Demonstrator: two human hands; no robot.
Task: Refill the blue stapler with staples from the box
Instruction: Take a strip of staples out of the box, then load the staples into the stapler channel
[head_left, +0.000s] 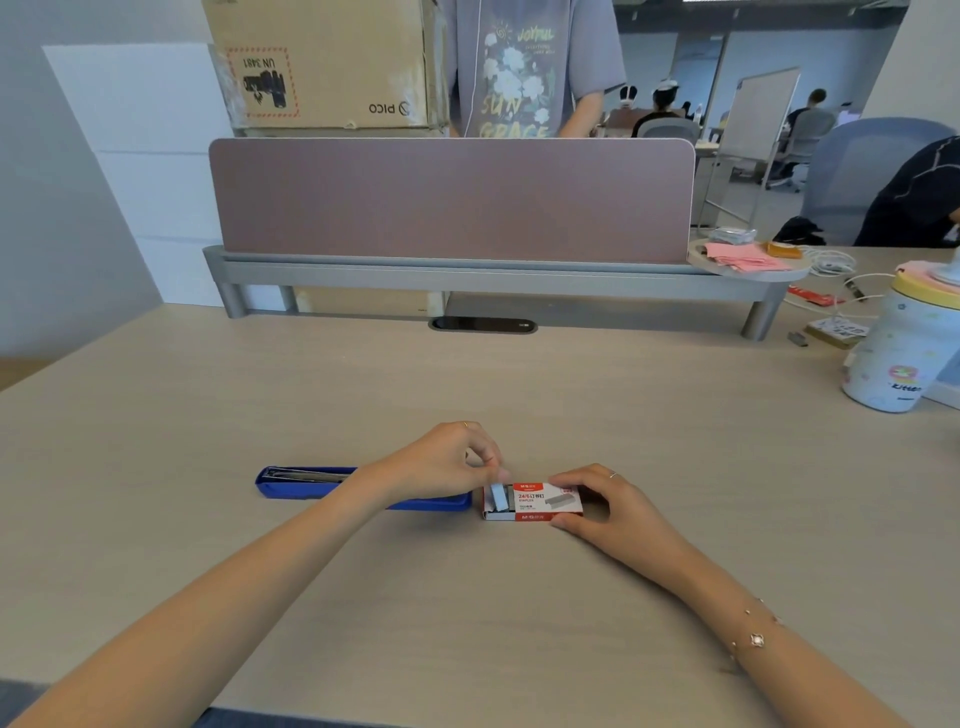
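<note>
The blue stapler (306, 483) lies flat and opened out on the desk, its metal staple channel facing up at its left end; my left forearm crosses over its middle. Just right of it sits the small red and white staple box (543, 500), its inner tray slid out to the left. A silver strip of staples (499, 496) stands up from that tray, pinched at its top by the fingertips of my left hand (447, 460). My right hand (597, 501) grips the box's right end and holds it on the desk.
A mauve divider panel (452, 200) on a grey shelf rail closes the far side of the desk (467, 597). A decorated white cup (898, 358), cables and pink papers (743, 254) sit at the right. A person stands behind the divider beside a cardboard carton (322, 62).
</note>
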